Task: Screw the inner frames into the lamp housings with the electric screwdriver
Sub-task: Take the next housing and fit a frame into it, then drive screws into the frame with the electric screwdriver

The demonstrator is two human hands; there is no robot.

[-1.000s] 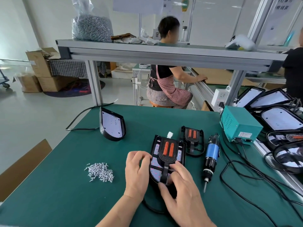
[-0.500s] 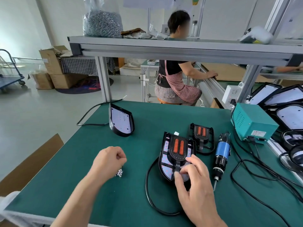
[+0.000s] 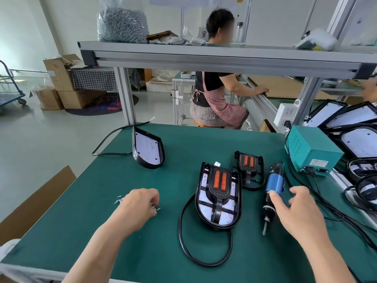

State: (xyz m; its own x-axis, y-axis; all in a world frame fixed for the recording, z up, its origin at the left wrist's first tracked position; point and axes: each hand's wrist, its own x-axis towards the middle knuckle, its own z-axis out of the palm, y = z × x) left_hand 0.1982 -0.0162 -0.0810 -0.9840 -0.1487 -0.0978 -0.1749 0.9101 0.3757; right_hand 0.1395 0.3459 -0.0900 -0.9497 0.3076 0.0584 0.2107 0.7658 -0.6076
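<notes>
A black lamp housing (image 3: pixel 231 213) lies flat on the green mat in front of me, with a black inner frame (image 3: pixel 219 194) with two orange strips set in it. A second inner frame (image 3: pixel 249 172) lies loose behind it. To the right of the housing lies the blue electric screwdriver (image 3: pixel 274 183), tip toward me. My right hand (image 3: pixel 299 213) hovers over its lower half, fingers spread, thumb against the barrel. My left hand (image 3: pixel 138 207) is curled down on the small pile of screws (image 3: pixel 120 200), which it mostly hides.
Another lamp housing (image 3: pixel 148 149) stands on edge at the mat's back left. The teal power box (image 3: pixel 312 152) and its cables (image 3: pixel 330 209) sit to the right, with several lamp housings (image 3: pixel 359 144) stacked beyond. The housing's black cable (image 3: pixel 181 237) loops toward me. A person sits behind the bench.
Both hands left the housing. My left hand went left to the screw pile and closed on it. My right hand moved right, off the frame, to the screwdriver.
</notes>
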